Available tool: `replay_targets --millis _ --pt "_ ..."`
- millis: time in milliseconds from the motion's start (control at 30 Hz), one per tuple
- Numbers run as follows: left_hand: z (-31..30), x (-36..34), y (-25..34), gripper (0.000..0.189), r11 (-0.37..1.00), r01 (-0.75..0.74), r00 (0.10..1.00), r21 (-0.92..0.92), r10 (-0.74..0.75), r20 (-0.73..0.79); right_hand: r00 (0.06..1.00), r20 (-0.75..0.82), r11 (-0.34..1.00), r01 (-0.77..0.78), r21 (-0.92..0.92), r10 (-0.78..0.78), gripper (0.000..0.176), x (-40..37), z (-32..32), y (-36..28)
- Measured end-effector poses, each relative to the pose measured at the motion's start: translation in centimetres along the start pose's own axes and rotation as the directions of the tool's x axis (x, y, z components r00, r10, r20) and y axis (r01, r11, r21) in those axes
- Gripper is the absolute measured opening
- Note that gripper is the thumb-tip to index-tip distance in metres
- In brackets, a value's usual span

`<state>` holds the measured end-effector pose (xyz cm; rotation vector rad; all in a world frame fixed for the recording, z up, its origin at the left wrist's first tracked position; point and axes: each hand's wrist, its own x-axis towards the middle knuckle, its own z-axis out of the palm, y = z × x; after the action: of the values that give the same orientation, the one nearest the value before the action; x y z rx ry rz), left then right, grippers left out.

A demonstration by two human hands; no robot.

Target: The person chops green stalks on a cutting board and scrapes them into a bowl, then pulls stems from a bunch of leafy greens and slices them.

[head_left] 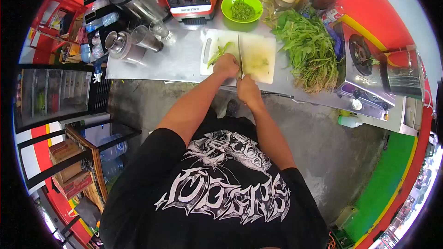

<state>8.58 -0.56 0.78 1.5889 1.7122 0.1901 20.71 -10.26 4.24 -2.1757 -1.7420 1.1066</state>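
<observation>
A white cutting board [263,46] lies on the metal counter. On its left part, my left hand [226,66] is closed on green stems [217,56], whose ends stick out to the upper left. My right hand [249,90] is wrapped round the handle of a knife [240,51] at the board's front edge. The blade points away from me, just right of my left hand. Small green bits lie on the board's right part. Behind the board, a green bowl [231,20] holds chopped greens [242,10]. A large leafy bunch with roots [306,48] rests right of the board.
A red blender [192,0] stands at the back, with a metal pot [143,4], glasses [146,38] and a metal jug [122,47] to its left. At the right are a gas stove [362,60] and a steel pot [404,74]. The counter's front edge [157,79] runs before me.
</observation>
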Motion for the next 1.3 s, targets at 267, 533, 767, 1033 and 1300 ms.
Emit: replay_targets --millis 267,533,767,1033,1300 --pt "0.3 -1.2 0.8 0.017 0.995 0.103 0.988 0.007 -0.101 -0.113 0.995 0.078 0.996 -0.065 0.056 0.061 0.041 0.9 0.0 0.3" --pt "-0.6 -1.4 1.8 0.027 0.978 0.192 0.981 0.081 -0.191 -0.020 1.000 0.015 0.999 0.013 0.029 -0.014 0.043 2.4 1.1 1.5" --pt "0.8 -0.3 0.0 0.015 0.990 0.142 0.984 0.011 -0.140 -0.110 0.992 0.088 0.990 -0.102 0.095 0.094 0.043 0.9 1.0 1.0" --pt "0.0 -0.5 0.0 0.020 0.995 0.099 0.991 0.008 -0.098 -0.090 0.996 0.087 0.999 -0.029 0.031 0.026 0.044 0.8 0.2 0.6" --pt "0.4 -0.4 -0.1 0.020 0.997 0.073 0.986 0.032 -0.067 -0.155 0.995 0.078 0.993 -0.071 0.090 0.064 0.040 1.5 0.8 0.7"
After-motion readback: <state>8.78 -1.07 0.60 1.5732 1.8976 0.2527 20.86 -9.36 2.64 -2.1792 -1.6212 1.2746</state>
